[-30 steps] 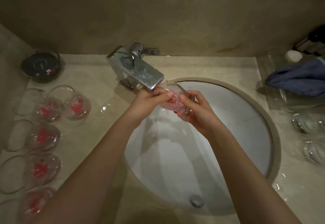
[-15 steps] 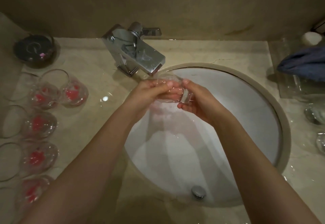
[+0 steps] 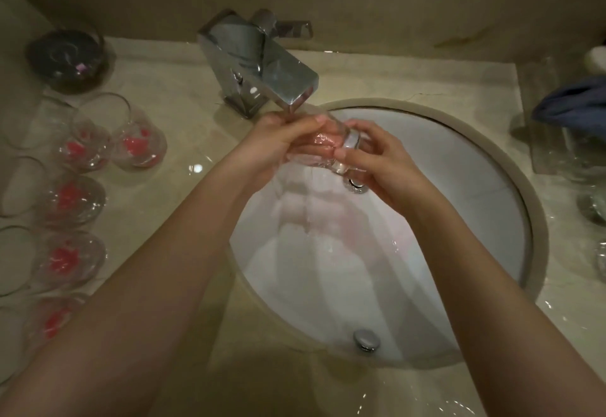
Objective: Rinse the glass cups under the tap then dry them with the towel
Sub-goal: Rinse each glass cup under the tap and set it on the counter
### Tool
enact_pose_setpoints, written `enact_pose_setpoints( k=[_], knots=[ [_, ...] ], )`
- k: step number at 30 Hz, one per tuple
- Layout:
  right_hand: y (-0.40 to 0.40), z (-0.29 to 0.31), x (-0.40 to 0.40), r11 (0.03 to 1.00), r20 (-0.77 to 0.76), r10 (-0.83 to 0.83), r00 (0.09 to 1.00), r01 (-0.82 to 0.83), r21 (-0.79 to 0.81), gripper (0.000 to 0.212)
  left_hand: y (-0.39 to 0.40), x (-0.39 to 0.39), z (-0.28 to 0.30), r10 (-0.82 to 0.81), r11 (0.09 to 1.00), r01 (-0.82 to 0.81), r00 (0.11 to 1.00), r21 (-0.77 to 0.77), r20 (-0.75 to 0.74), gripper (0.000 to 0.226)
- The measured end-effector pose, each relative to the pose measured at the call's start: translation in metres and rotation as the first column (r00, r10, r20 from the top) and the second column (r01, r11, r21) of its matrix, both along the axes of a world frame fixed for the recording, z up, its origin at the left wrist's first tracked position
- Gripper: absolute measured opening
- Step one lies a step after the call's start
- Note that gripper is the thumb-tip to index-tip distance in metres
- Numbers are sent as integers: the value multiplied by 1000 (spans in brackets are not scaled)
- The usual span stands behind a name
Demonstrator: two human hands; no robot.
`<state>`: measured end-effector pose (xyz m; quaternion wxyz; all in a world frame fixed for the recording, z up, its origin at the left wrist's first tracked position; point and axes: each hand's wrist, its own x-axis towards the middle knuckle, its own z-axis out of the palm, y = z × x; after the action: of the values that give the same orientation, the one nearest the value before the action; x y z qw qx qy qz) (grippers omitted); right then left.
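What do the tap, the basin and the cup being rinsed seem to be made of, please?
Tap: polished chrome-look metal, with mirror reflections. Basin: glossy white, probably ceramic. Cup: clear glass, since fingers show through its wall.

Both hands (image 3: 328, 151) curled, gripping.

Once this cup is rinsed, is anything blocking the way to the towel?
Nothing visible does. Both hands hold the glass cup under the tap; bare counter and basin rim lie between it and the blue towel.
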<state>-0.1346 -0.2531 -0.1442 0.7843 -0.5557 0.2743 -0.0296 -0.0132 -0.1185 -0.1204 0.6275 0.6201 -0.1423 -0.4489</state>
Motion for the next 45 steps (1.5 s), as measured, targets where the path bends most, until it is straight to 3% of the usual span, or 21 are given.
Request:
enact_pose_setpoints(
  k=[1,3,6,9,13,15,17,19,22,24,26,29,31,33,35,37,39,40,41,43,45],
  knots=[
    [1,-3,-1,999,35,-33,999,32,25,40,0,0,-1,-10,1000,11,1000,-4,19,24],
    [4,-1,2,984,3,-99,995,98,146,28,-3,-3,-4,-57,998,57,996,13,66,14],
    [11,6,14,947,-273,-82,958,161,278,59,-5,-16,-9,-123,991,113,982,76,144,14],
    [19,1,28,935,-425,-181,887,289,204,50,-11,-27,-9,-62,993,42,979,108,193,18],
    [38,-16,37,943,-271,-332,904,327,-65,27,-21,-17,-12,211,953,-225,973,205,91,28],
    [49,-25,32,888,-66,-369,927,331,-320,20,-20,-8,-14,194,928,-185,981,323,5,28],
    [50,-30,27,836,81,-315,946,317,-448,14,-17,-5,-15,187,934,-156,980,320,-68,27],
    [40,-24,27,898,-41,-286,957,252,-362,17,-14,-12,-19,212,959,-211,977,189,18,30],
    [17,-13,35,973,-405,-125,906,192,131,45,-7,-32,-33,173,980,-192,950,49,261,21],
    [10,-13,38,970,-455,-40,889,145,197,42,-5,-35,-40,139,988,-151,943,19,301,17],
    [13,-22,44,990,-373,-103,922,132,52,35,-10,-28,-39,180,981,-192,952,25,249,19],
    [31,-39,45,933,-2,-299,954,292,-209,27,-22,-15,-26,286,957,-290,950,15,123,23],
    [40,-45,41,897,201,-332,922,374,-234,24,-25,-11,-16,317,948,-318,943,-13,100,33],
    [35,-42,42,922,161,-279,947,311,-232,22,-22,-11,-15,314,949,-312,930,-42,193,33],
    [21,-27,43,988,-87,-148,985,143,-62,34,-15,-14,-25,209,974,-223,859,-25,467,21],
    [12,-15,44,971,-229,-25,973,78,226,53,-7,-18,-33,8,994,-84,689,69,725,33],
    [13,-16,44,942,-261,-56,964,137,305,48,-5,-24,-37,-83,990,-46,572,133,816,36],
    [15,-21,46,947,-272,-119,955,191,257,39,-6,-27,-37,-73,989,-64,588,136,806,34],
    [19,-28,47,957,-264,-209,942,253,143,32,-11,-28,-35,-17,989,-96,675,111,738,33],
    [26,-44,47,896,-120,-414,902,381,-228,25,-24,-24,-33,125,978,-178,914,104,387,26],
    [34,-52,47,719,174,-449,876,470,-512,20,-30,-14,-28,145,962,-148,989,228,26,22]
  ],
)
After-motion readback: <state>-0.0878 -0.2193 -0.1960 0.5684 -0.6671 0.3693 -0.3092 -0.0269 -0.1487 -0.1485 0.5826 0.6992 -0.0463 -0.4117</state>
